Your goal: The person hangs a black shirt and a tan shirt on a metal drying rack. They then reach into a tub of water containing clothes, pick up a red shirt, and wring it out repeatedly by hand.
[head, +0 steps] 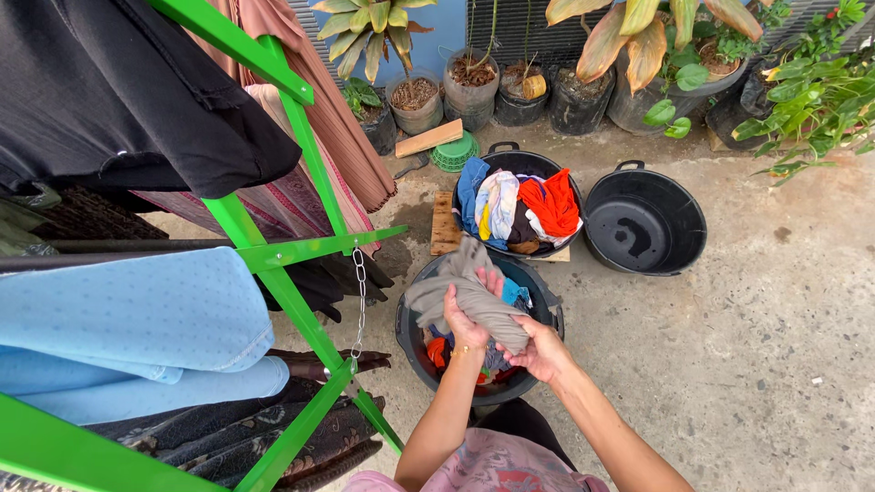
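While both hands (pixel 501 333) grip it, grey cloth (pixel 465 296) slanting upper-left to lower-right

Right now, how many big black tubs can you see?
3: one round black plastic tub under both hands, one clothes-filled black tub behind it, one empty black tub to its right. None looks hidden.

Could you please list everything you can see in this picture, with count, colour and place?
Twisted cloth: one, grey-beige, held over the near tub.
Near tub: one, black, holding mixed clothes, just in front of the person.
Middle tub: one, black, full of coloured laundry, behind the near one.
Bare tub: one, black, right of the middle tub.
Drying rack: one, green, left, hung with dark and light blue clothes.
Potted plants: several, green, along the wall.
Left hand: gripping the cloth.
Right hand: gripping the cloth.
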